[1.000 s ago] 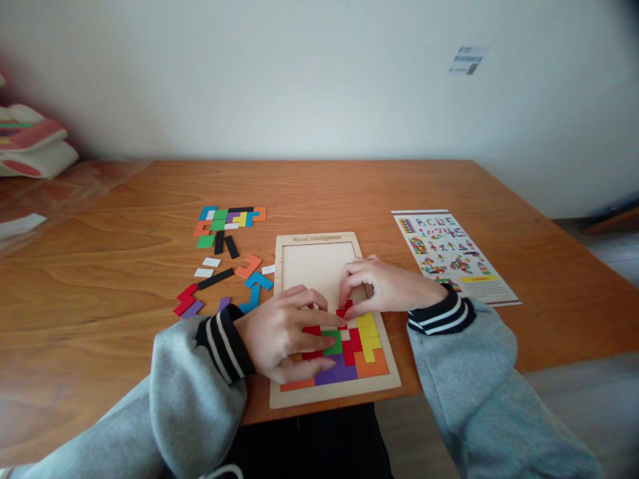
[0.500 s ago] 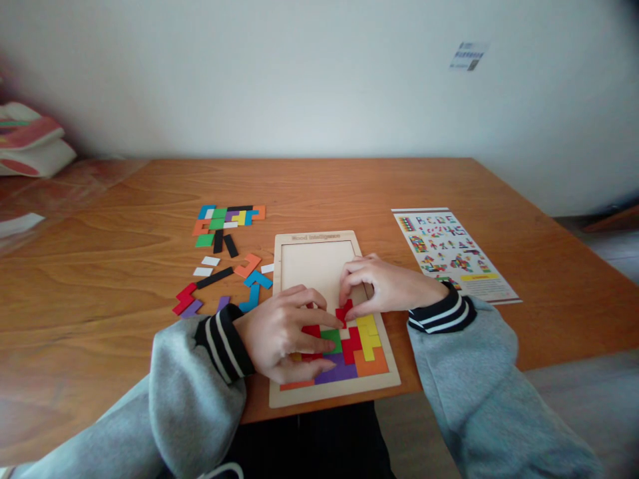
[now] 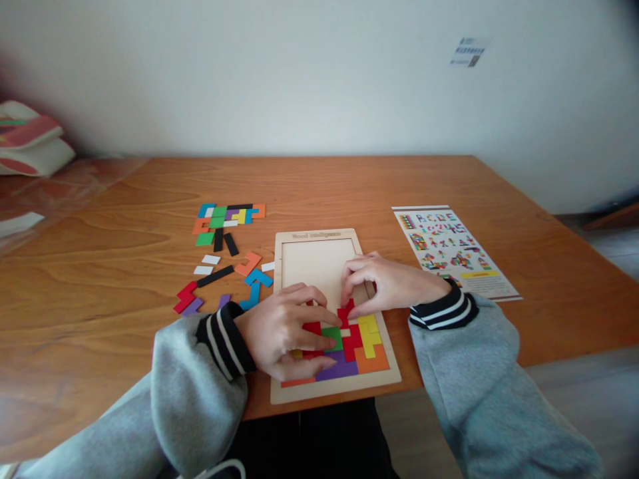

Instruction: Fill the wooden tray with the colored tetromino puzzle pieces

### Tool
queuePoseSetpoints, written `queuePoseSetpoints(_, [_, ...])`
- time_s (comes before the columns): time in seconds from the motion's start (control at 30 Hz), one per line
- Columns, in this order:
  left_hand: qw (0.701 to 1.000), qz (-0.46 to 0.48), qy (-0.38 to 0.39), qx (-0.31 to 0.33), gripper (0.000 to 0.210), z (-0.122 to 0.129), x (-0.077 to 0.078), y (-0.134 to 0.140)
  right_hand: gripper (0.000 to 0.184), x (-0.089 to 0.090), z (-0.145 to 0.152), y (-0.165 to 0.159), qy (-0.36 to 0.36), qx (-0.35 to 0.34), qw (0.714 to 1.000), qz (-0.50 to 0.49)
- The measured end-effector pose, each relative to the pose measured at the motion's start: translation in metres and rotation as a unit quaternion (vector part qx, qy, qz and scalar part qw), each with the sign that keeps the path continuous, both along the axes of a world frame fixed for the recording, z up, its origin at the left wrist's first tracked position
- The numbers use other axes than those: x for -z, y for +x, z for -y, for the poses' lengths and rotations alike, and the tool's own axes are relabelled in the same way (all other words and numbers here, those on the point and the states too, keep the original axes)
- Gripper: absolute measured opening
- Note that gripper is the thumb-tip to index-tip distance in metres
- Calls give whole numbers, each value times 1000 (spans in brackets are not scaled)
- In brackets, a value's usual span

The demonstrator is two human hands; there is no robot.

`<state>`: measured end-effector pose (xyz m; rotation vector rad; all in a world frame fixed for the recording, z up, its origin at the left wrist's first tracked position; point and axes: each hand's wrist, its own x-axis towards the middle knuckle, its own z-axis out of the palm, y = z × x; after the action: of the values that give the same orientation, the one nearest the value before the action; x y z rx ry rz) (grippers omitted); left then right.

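A wooden puzzle board [image 3: 394,362] lies near the table's front edge, its lower part filled with coloured pieces. Between the thumb and fingertips of my right hand [image 3: 377,283] is a red puzzle piece [image 3: 344,311], at the upper edge of the filled part. My left hand [image 3: 284,332] rests over the board's left side, fingers spread, its index fingertip by that red piece. Under and beside my left fingers lie a green piece [image 3: 332,338] and a purple piece [image 3: 341,366]. Yellow pieces [image 3: 369,336] and an orange piece [image 3: 374,359] sit at the right. My left hand covers some pieces.
Loose coloured pieces [image 3: 214,275] are scattered left of the board, with a group of fitted-together pieces [image 3: 219,216] behind them. A printed pattern sheet [image 3: 454,253] lies to the right. A pink and white object [image 3: 34,143] stands at the far left by clear plastic [image 3: 94,179].
Both hands stay almost in place, the right still pinching the red piece at the same spot. The whole view has shifted very slightly.
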<state>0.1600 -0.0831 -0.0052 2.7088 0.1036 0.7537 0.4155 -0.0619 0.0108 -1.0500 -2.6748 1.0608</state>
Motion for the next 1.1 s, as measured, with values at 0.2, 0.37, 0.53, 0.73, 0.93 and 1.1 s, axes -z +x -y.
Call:
queuePoseSetpoints(0.2, [1000, 2, -15, 4, 14, 0, -1, -1, 37, -4, 2, -2, -8, -9, 999, -31])
queuePoseSetpoints(0.37, [999, 20, -29, -1, 17, 0, 0, 0, 36, -1, 1, -3, 5, 41, 998, -45])
queuePoseSetpoints(0.53, [999, 29, 9, -41, 19, -2, 3, 1, 33, 5, -1, -4, 25, 63, 995, -70])
queuePoseSetpoints(0.73, [991, 16, 48, -121, 20, -7, 6, 0, 32, 3, 0, -6, 19, 57, 997, -52])
queuePoseSetpoints(0.93, [986, 0, 57, -156, 23, -11, 10, -3, 36, 1, -1, -1, 0, 19, 999, -28])
queuePoseSetpoints(1.1, [986, 0, 58, -157, 32, -13, 12, -7, 34, -2, -2, 11, -38, -7, 999, -33])
